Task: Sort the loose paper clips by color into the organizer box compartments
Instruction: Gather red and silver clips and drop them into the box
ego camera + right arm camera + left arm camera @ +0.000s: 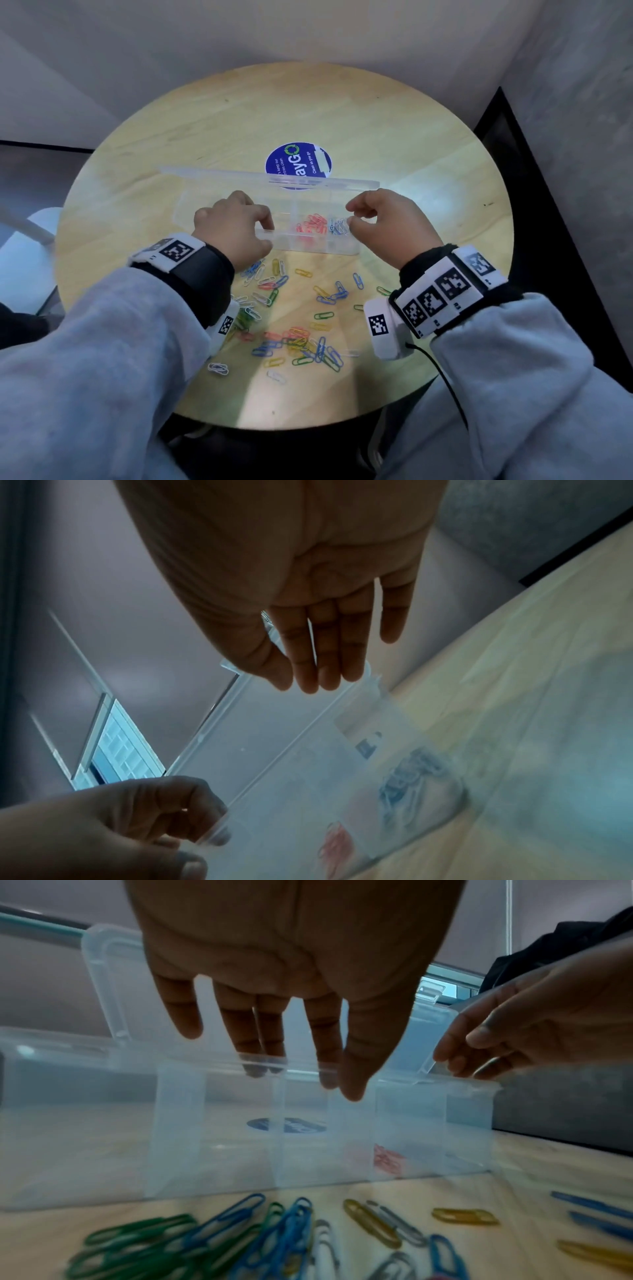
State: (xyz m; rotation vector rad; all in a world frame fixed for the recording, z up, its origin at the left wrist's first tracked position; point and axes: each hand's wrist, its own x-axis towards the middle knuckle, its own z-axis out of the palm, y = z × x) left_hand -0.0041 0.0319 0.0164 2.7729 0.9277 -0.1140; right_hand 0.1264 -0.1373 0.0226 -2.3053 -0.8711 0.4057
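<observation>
A clear organizer box point(191, 209) lies on the round wooden table point(342, 113) with its lid point(222, 173) open behind it. One compartment holds red clips point(311, 222), the one to its right blue clips point(337, 226). My left hand point(267, 226) pinches the box's front wall, fingers inside and thumb point(352, 1085) outside. My right hand point(352, 216) hovers over the right end by the blue clips point(411, 777), its fingers point(329, 669) hanging nearly straight with nothing seen in them. Loose clips point(298, 339) of mixed colours lie scattered in front of the box.
A blue round sticker point(298, 161) sits on the table behind the lid. Green, blue, yellow and white clips point(240, 1231) lie close to the box's front wall. A white seat point(37, 226) stands at the left, a dark strip of floor point(548, 192) at the right.
</observation>
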